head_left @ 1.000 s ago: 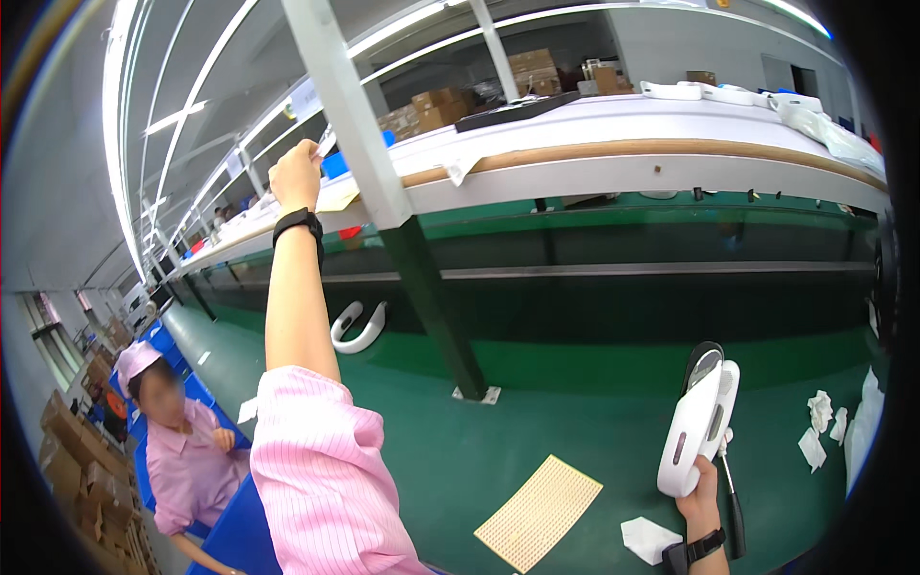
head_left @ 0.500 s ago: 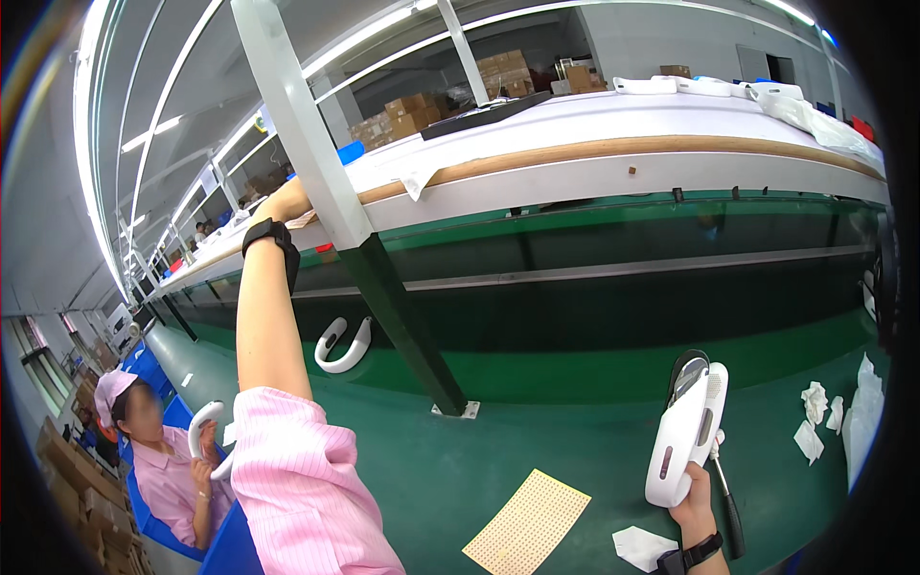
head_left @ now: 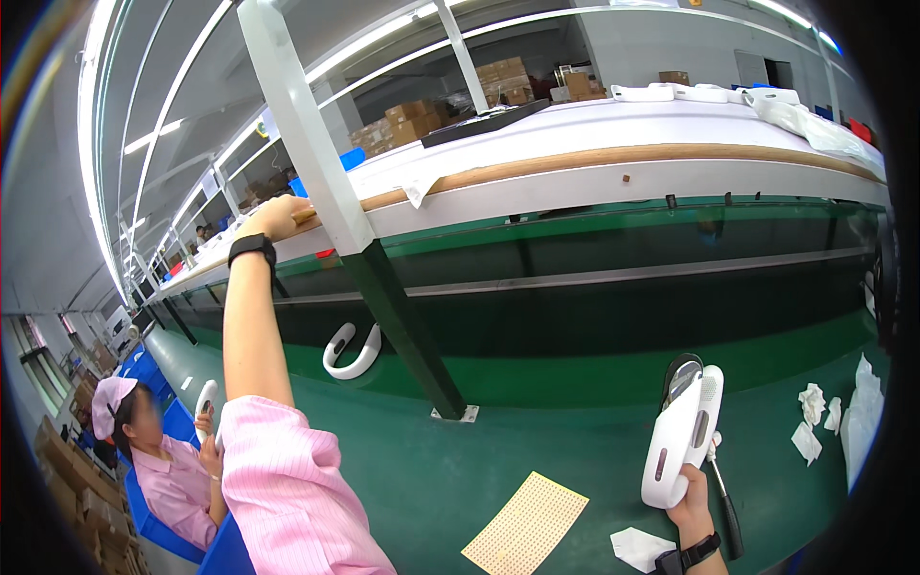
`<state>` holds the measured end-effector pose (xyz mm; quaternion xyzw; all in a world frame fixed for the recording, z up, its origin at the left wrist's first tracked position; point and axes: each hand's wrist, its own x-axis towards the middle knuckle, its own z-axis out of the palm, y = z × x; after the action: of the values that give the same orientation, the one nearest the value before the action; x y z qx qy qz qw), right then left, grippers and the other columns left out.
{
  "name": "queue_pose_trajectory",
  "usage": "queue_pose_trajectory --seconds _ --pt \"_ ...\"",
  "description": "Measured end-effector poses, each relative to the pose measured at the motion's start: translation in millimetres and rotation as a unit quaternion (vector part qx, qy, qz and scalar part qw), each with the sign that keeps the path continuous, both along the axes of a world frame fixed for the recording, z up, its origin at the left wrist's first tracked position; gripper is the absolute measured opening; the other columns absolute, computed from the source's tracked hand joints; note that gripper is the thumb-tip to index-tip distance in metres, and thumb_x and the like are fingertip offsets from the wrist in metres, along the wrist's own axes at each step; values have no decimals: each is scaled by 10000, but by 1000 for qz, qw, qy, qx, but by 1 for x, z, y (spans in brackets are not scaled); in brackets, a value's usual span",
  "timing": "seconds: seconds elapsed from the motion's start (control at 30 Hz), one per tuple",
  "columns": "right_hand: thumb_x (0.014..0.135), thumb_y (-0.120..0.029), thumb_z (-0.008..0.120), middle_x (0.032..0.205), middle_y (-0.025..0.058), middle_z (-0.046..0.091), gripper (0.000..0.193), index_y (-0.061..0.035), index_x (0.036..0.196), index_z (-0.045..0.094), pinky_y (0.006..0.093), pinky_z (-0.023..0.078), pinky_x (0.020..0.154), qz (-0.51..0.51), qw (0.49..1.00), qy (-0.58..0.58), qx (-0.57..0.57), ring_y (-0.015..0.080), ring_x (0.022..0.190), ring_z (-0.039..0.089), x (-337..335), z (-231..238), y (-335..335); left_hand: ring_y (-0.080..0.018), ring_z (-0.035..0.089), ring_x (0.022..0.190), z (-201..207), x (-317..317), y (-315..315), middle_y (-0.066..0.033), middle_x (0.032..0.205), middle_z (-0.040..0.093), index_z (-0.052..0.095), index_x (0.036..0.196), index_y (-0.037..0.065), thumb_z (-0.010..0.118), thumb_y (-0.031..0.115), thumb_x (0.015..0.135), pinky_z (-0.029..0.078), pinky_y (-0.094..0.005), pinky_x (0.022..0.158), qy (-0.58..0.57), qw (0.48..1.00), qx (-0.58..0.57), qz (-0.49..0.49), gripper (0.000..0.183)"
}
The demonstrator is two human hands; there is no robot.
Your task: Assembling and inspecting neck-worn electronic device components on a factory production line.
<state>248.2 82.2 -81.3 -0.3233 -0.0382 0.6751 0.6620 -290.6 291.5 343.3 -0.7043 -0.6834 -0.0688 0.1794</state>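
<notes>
Up at the left, my left hand (head_left: 275, 218) reaches to the wooden edge of the raised white worktop, beside a white-and-green post (head_left: 302, 134). Its fingertips are partly hidden, so what they touch is unclear. At the lower right, my right hand (head_left: 692, 503) grips the lower end of a white curved neck fan (head_left: 676, 446), held tilted over the green bench. A dark rounded part shows at the device's upper end. Just right of that hand lies a thin metal-shafted tool with a black handle (head_left: 730, 522). Another white U-shaped neck fan (head_left: 353, 362) rests on the bench behind the left forearm.
A yellowish sheet of small dots (head_left: 525, 522) lies on the green bench (head_left: 498, 431). White crumpled paper (head_left: 808, 441) and a plastic bag (head_left: 862, 422) are at right. A co-worker (head_left: 168, 470) in pink handles a white device at left. White devices (head_left: 700, 93) line the raised worktop (head_left: 575, 125).
My left hand has drawn back slightly, showing more of itself beside the post. My right hand still grips the neck fan, nearly unmoved. The co-worker's white device has turned.
</notes>
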Motion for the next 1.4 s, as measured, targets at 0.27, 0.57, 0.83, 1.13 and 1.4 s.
queue_pose_trajectory --seconds 0.27,0.57,0.83,1.13,1.4 --pt "763 -64 491 710 45 497 257 28 1002 474 245 431 555 -3 999 -29 17 116 587 477 3 6 -7 -246 629 865 21 4 20 -132 1004 607 498 1123 -46 518 20 840 508 -343 769 -614 721 223 -230 291" --pt "755 -67 490 702 52 508 266 44 997 480 248 432 563 64 998 5 20 120 601 489 -5 2 8 -147 595 693 8 -176 120 -80 826 631 609 890 18 628 153 819 471 -294 529 -490 787 130 -351 153" --pt "760 -47 495 704 52 511 256 -18 1014 479 241 439 558 1 1000 13 -2 131 597 499 4 2 -4 -229 586 912 -3 4 86 -137 1041 624 655 954 7 710 440 725 456 -343 787 -251 961 45 -109 493" --pt "781 -29 549 722 38 455 271 -47 1040 469 268 424 558 -8 999 29 12 153 603 464 4 -7 -6 -233 504 1035 3 -60 49 -174 1190 521 458 1254 -28 412 166 900 372 -310 897 -415 772 463 -134 407" --pt "805 -78 579 723 32 458 295 -45 1070 453 326 440 551 -51 993 -54 90 158 601 493 4 14 -10 -248 399 1226 -111 149 -159 -175 1312 448 321 1346 -18 368 93 879 235 -373 1046 -511 510 642 -259 482"
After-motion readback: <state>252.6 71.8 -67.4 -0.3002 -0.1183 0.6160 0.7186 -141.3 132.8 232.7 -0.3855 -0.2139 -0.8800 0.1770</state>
